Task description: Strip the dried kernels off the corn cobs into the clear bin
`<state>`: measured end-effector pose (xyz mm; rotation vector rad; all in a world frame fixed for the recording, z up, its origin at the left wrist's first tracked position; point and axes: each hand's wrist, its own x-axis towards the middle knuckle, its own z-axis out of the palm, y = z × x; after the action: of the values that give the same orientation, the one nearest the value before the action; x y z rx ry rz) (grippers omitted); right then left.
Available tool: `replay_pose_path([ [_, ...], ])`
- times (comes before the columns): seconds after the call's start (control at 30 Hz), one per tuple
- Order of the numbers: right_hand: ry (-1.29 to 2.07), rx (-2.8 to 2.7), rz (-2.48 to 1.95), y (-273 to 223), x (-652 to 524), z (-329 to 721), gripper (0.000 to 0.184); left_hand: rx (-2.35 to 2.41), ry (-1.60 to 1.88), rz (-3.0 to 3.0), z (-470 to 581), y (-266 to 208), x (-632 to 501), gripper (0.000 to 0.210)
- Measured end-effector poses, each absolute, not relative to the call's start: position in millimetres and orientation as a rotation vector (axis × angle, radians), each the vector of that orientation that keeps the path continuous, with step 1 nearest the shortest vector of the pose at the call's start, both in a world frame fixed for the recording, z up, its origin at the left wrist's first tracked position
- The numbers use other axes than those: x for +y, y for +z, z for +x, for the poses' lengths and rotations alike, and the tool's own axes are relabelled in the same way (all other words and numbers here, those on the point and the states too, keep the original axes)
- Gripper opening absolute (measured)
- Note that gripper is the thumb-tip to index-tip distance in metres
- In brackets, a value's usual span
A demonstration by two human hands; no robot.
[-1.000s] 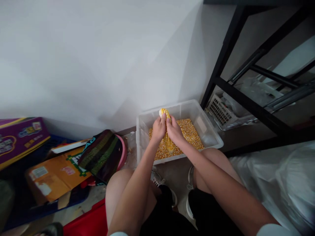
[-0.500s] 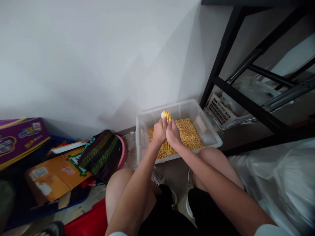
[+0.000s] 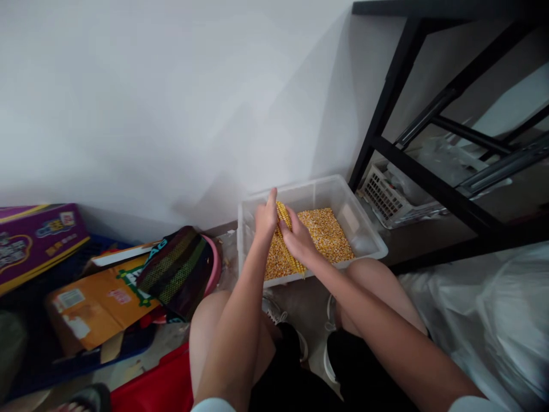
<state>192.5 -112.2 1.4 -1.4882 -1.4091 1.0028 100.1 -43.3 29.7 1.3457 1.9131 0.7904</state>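
Note:
An ear of corn [image 3: 283,214] with yellow kernels is held at a slant above a clear plastic bin [image 3: 374,243]; its lower end points toward me. My right hand [image 3: 297,234] is closed around its middle. On the other side, my left hand [image 3: 266,218] is closed against its upper part, thumb raised and other fingers mostly hidden. Loose corn kernels [image 3: 328,234] cover the bottom of the bin below both hands.
Behind the bin rises a white wall [image 3: 171,103]. A black metal frame [image 3: 388,94] and a white basket [image 3: 384,197] stand at the right, near plastic bags [image 3: 510,309]. Leftward are an orange cardboard piece [image 3: 100,306], a dark mesh bag [image 3: 180,274] and a purple box [image 3: 38,243].
My left hand has shifted slightly left, its thumb lifting off the corn. The ear has tilted, its top leaning left and its lower end swinging right.

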Motion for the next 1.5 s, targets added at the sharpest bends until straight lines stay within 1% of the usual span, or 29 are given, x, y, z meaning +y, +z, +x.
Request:
replay_pose_path([
  [0.13, 0.996, -1.443, -1.506, -1, -114, 190, 0.062, 2.045, 0.849, 1.325, 107, 27, -45, 0.081],
  [0.3, 1.100, -1.181, -1.683, -6, -106, 191, 0.068, 2.008, 0.922, 1.396, 122, 15, -50, 0.080],
  [0.4, 1.063, -1.047, -1.723, -7, -103, 192, 0.073, 1.970, 0.948, 1.529, 129, 14, -53, 0.078],
  [0.63, 1.018, -1.106, -1.661, -8, -99, 197, 0.075, 1.926, 0.918, 1.778, 127, 20, -55, 0.078],
  [0.8, 1.027, -1.119, -1.702, -15, -94, 197, 0.076, 1.899, 0.884, 1.869, 122, 14, -53, 0.078],
  [1.1, 1.010, -1.136, -1.715, -19, -93, 198, 0.076, 1.845, 0.853, 1.924, 117, 6, -50, 0.068],
  [1.27, 1.036, -1.161, -1.770, -20, -91, 201, 0.081, 1.807, 0.858, 1.955, 115, 2, -49, 0.063],
  [1.4, 1.056, -1.139, -1.770, -19, -89, 205, 0.079, 1.771, 0.858, 1.893, 114, 2, -45, 0.065],
  [1.5, 1.037, -1.128, -1.778, -14, -90, 207, 0.078, 1.775, 0.796, 1.770, 117, 9, -41, 0.070],
])
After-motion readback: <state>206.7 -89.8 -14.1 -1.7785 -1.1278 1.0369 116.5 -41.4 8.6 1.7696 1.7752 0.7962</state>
